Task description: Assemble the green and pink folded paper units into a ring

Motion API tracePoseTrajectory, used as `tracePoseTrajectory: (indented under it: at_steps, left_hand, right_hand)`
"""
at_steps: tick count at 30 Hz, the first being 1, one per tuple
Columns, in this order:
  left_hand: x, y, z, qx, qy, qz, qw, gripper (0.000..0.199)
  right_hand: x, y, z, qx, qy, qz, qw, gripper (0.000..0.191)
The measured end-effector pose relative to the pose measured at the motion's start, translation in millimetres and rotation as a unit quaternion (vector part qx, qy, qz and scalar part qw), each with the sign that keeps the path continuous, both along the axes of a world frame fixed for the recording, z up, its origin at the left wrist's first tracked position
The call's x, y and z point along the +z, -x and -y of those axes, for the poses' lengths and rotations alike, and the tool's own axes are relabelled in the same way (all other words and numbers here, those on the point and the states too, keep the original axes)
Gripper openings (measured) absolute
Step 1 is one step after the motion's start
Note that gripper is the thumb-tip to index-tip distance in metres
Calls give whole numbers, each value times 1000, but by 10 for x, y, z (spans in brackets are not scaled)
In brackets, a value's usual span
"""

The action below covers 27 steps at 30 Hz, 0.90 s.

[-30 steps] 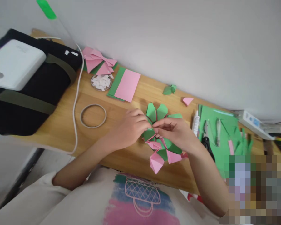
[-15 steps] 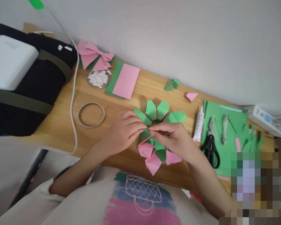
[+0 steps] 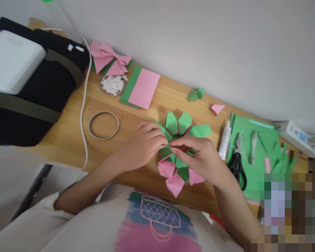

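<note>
A ring of folded paper pieces, a paper flower with green petals at the far side and pink ones at the near side, lies at the table's middle. Over its left side, my left hand pinches the paper with thumb and fingers. My right hand comes in from the right, and its thumb and forefinger pinch at almost the same spot, fingertips nearly touching the left ones. The small bit of paper between the fingertips is mostly hidden. My right hand covers part of the ring's right side.
Left are a black bag, a white cable and a tape ring. Behind stand a dish of white scraps and pink paper. Right lie a glue tube, scissors and green sheets.
The view has shifted slightly, so most table items appear a little further right. Both hands keep their pinch on the paper flower, with hardly any movement.
</note>
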<state>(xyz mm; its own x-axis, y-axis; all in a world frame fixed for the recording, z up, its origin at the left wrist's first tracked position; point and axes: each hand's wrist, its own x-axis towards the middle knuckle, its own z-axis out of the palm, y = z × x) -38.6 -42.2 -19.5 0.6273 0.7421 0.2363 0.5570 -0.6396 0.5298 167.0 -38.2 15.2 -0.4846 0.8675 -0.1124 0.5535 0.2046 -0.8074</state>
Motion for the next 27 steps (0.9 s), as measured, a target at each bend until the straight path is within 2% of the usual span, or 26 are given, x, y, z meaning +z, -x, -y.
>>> tracePoseTrajectory:
  at_steps: [3, 6, 11, 15, 18, 23, 27]
  left_hand:
    - [41, -31, -35, -10, -1, -29, 1000, 28]
    - [75, -57, -94, -19, 22, -50, 998, 28]
    - [108, -71, -250, -46, 72, -28, 996, 22]
    - [114, -66, -364, -73, 71, -21, 995, 18]
    - [105, -61, -418, -93, 59, -31, 993, 14]
    - [73, -53, -493, -130, 67, -11, 989, 13]
    - [41, -50, -511, -125, 73, 29, 989, 12]
  right_hand:
    - [-10, -21, -50, 18, -9, 17, 1000, 14]
    - [-35, -53, -98, 17, 13, 5, 1000, 14]
    - [-59, -84, -124, -5, 47, -4, 999, 13]
    - [-63, -93, -120, -22, 49, -5, 999, 13]
    - [-39, -99, -136, 2, 28, 15, 999, 14]
    - [18, -86, -199, 83, -45, 64, 993, 17]
    - [9, -99, -235, 105, -59, 46, 992, 17]
